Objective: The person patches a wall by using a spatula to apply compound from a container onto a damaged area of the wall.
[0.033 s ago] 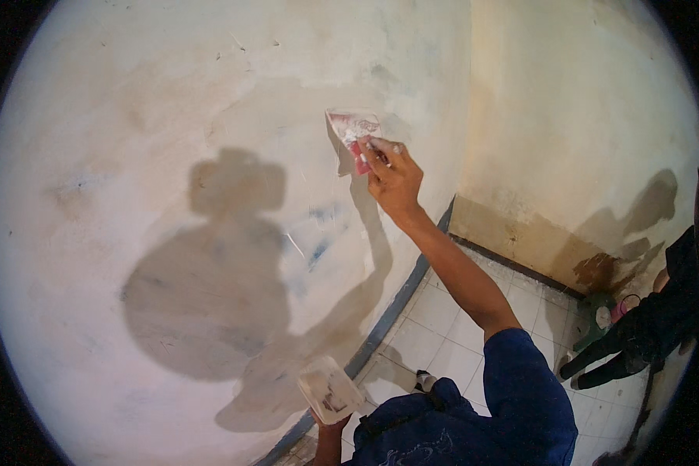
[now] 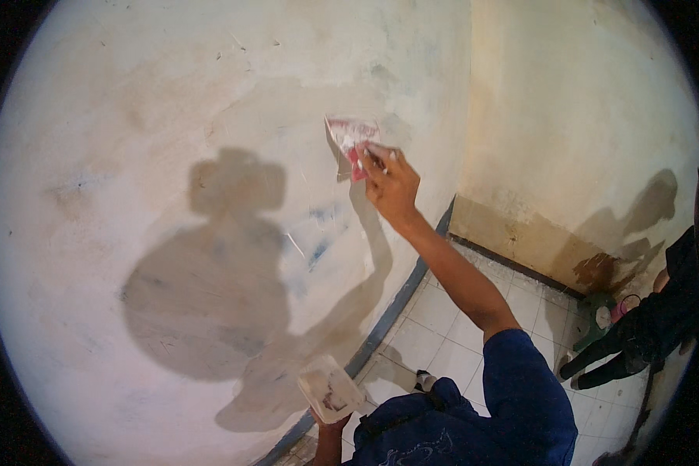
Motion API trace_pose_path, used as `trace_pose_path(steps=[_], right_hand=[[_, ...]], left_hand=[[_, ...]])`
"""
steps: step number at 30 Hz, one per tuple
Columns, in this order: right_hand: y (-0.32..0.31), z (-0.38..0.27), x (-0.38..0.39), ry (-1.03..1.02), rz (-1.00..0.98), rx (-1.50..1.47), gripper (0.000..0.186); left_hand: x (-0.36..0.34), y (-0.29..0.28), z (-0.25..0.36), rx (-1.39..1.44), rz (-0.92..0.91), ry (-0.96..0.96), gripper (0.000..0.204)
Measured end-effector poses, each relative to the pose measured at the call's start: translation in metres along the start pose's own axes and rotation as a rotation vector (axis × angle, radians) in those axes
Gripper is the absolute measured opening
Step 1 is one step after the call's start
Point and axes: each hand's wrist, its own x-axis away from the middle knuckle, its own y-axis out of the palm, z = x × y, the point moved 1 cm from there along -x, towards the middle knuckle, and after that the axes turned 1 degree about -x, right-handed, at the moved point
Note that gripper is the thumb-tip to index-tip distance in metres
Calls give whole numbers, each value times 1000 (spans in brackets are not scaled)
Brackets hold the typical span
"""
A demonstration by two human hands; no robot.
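Note:
My right hand (image 2: 390,185) grips a red putty scraper (image 2: 351,132) smeared with white paste, its wide edge against the pale, patchy wall (image 2: 264,93) in front of me. My left hand (image 2: 330,421) is low near the wall, closed on a shallow clear plastic container (image 2: 326,382) with pale residue and a dark smear inside. Shadows of my head, body and raised arm fall on the wall.
An adjoining wall (image 2: 544,109) meets this one at a corner, above a white tiled floor (image 2: 419,326) with a dark skirting. At the right, another person in dark clothes (image 2: 652,326) stands beside a green object (image 2: 594,314) and a pink item (image 2: 625,307).
My right hand and the scraper have moved slightly down along the wall. My left hand and the container look unchanged.

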Motion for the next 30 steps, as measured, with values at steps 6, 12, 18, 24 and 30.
trace_pose_path(steps=[6,12,18,24,30], right_hand=[[-3,-46,113,65,-192,-65,37],[-32,-51,140,26,-113,-188,38],[11,-37,80,121,-29,-124,41],[14,-107,187,163,-145,-97,32],[-30,-103,182,181,-87,-250,30]], left_hand=[[-17,-6,16,256,-6,12,71],[-27,-28,36,380,30,-93,69],[22,60,-59,371,-136,-21,60],[-5,26,-12,1710,-121,-778,56],[-8,4,-5,1718,132,-713,52]])
